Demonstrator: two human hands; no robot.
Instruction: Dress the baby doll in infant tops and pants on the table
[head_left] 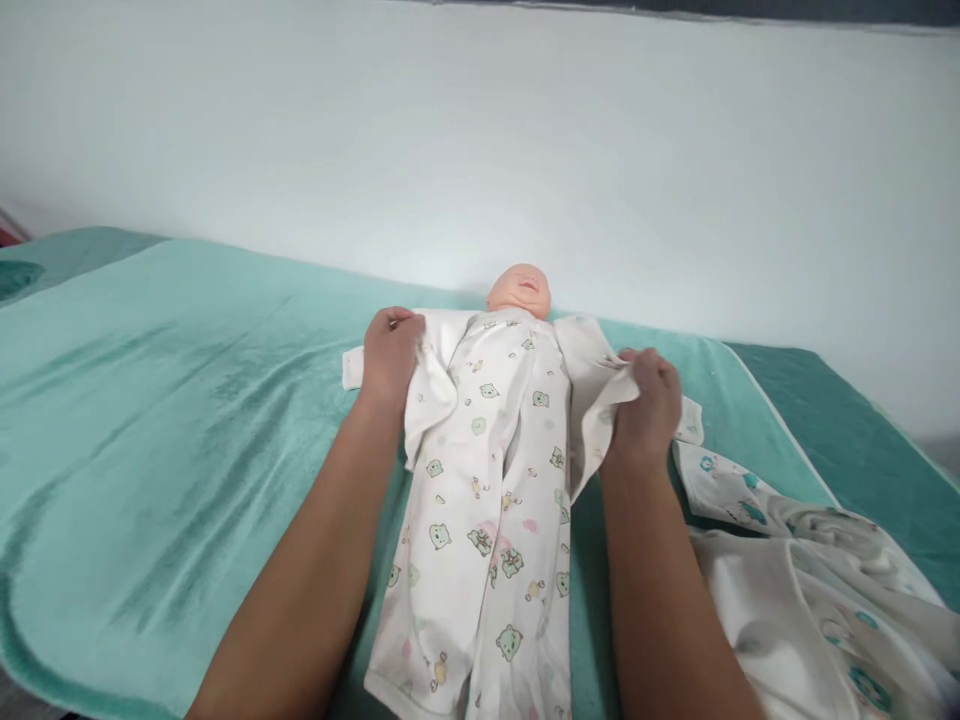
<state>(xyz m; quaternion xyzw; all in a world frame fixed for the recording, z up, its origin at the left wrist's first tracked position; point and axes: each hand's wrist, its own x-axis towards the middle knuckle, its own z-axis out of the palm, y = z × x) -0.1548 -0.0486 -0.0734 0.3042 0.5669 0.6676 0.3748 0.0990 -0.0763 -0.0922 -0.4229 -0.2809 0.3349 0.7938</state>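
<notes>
A baby doll (520, 290) lies on its back with its head toward the wall. White baby trousers (480, 520) printed with green bears cover its front from the neck down. Under them spreads an open white baby shirt (589, 350), its sleeves stretched out to both sides. My left hand (391, 358) is closed on the shirt's left front flap. The right flap is pinched in my right hand (651, 395), lifted a little at the edge. Both hands partly cover the sleeves, whose cuffs show beyond them. The doll's arms and legs are hidden by cloth.
More white baby clothes (810, 600) with teal prints lie crumpled at the lower right, close to my right forearm. A light green blanket (172, 430) covers the bed surface, with a darker green cover (862, 430) at the right. Behind stands a white wall (480, 140).
</notes>
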